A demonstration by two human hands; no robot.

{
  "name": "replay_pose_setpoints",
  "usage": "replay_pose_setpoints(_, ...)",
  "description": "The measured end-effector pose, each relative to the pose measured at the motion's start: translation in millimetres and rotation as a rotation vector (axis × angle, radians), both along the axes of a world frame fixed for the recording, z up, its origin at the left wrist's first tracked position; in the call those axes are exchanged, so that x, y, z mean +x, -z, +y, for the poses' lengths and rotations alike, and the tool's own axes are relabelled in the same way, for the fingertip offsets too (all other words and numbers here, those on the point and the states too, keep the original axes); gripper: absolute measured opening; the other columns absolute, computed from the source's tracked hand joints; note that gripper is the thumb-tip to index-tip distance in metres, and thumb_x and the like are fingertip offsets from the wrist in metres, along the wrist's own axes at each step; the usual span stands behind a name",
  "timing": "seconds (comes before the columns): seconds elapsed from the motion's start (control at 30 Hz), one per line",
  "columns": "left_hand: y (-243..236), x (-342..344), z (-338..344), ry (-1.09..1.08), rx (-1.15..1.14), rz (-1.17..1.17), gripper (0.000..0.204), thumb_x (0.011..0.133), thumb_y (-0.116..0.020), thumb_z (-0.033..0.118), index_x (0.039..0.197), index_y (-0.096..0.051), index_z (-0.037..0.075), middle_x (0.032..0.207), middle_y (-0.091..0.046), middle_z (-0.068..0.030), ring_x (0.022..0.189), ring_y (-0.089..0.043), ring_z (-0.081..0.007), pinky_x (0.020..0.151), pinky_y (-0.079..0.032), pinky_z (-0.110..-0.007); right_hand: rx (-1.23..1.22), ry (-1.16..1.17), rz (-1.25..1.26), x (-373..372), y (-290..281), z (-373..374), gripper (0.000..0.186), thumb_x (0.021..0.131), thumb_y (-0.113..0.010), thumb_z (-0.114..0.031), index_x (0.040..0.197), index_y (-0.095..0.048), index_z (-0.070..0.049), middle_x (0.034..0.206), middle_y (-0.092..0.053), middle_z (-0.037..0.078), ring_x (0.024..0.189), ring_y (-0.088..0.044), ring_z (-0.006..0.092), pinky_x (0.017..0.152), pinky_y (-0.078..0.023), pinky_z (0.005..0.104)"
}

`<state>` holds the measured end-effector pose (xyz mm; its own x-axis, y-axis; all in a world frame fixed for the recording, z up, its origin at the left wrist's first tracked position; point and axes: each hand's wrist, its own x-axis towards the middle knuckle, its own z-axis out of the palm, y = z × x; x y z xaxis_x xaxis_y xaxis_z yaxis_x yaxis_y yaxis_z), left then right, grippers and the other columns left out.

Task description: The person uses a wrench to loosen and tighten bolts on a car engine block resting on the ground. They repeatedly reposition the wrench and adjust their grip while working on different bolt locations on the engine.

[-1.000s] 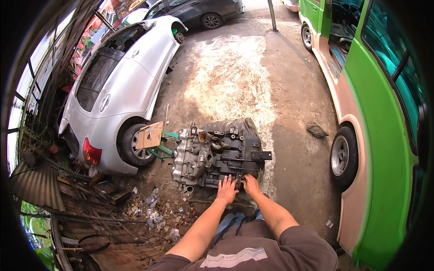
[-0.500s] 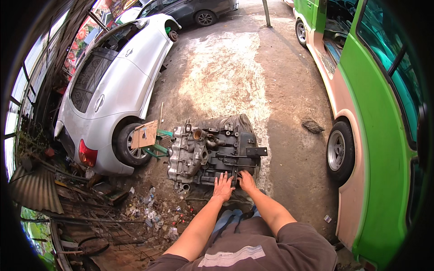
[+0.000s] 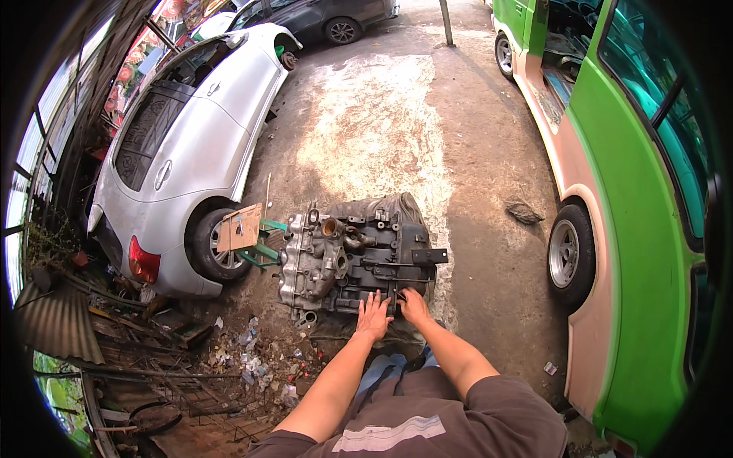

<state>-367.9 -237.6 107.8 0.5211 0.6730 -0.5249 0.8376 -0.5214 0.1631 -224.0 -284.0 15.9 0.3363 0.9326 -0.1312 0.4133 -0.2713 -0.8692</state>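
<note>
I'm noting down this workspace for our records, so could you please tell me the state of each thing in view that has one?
Engine: outside any vehicle, grimy
Left hand: open, fingers spread on the engine
Right hand: fingers bent at the engine, grip unclear
Silver car: near wheel fitted, far wheel arch without a wheel
Green-and-pink van: side doorway open
Litter: scattered

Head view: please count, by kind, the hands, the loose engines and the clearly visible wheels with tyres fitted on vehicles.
Hands: 2 (left hand, right hand)
Loose engine: 1
Fitted wheels: 4 (2 on green van, 1 on silver car, 1 on dark grey car)
Total: 7
</note>
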Motion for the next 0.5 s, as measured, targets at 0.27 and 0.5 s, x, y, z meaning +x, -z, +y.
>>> replay_pose_setpoints(0.27, -0.5, 0.5, 1.2, 0.014, -0.006, 0.018, 0.065, 0.095, -0.06, 0.037, 0.152, -0.034, 0.017, 0.164, -0.014, -0.0155, 0.152, -0.009, -0.034, 0.121, -0.009, -0.055, -0.001, -0.015, 0.032, -2.5, 1.5, 1.6, 0.027, 0.087, -0.065, -0.011, 0.112, -0.062, 0.001, 0.111, -0.061, 0.022, 0.105, -0.059, 0.0443, 0.089, -0.05, 0.0482)
replay_pose_setpoints(0.5, -3.7, 1.7, 1.6, 0.038, -0.004, 0.041, 0.066, 0.096, -0.059, 0.038, 0.152, -0.032, 0.017, 0.164, -0.014, -0.0157, 0.152, -0.008, -0.0348, 0.121, -0.009, -0.055, 0.003, -0.047, -0.026, 2.5, -5.2, -0.8, 0.027, 0.086, -0.066, -0.011, 0.11, -0.06, -0.001, 0.112, -0.06, 0.02, 0.103, -0.06, 0.0439, 0.086, -0.05, 0.05)
